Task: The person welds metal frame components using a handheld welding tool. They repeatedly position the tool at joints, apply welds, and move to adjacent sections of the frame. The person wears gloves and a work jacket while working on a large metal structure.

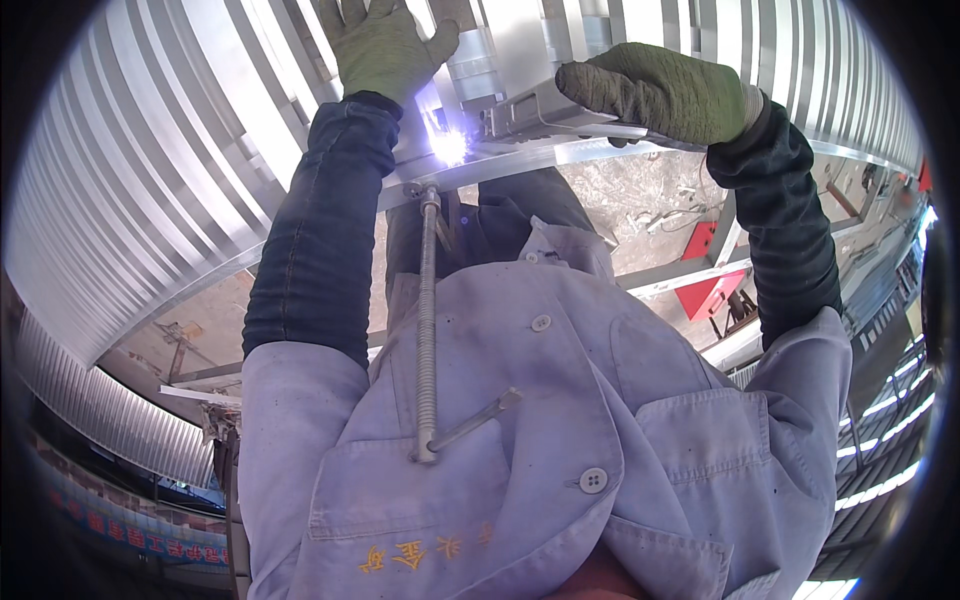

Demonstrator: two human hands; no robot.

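Observation:
A bright white-violet arc [448, 147] with sparks glows at the near edge of the ribbed metal panel [170, 170]. My right hand [672, 92], in a green work glove, is wrapped round a grey handheld welding gun [545, 112]. The gun lies nearly level, its front end pointing left toward the arc. My left hand [385, 50], gloved alike, lies on the panel left of the arc, fingers stretched and thumb spread; its fingertips are cut off at the top edge. Below the arc, a threaded clamp screw [427, 320] with a crossbar handle [478, 420] hangs from the metal edge, in front of my jacket.
A straight metal rail [590, 152] runs along the panel's near edge. Red plates [712, 292] and metal frame bars [665, 277] stand below, over a littered floor [650, 190]. Another stack of ribbed sheets [110, 410] lies at the left.

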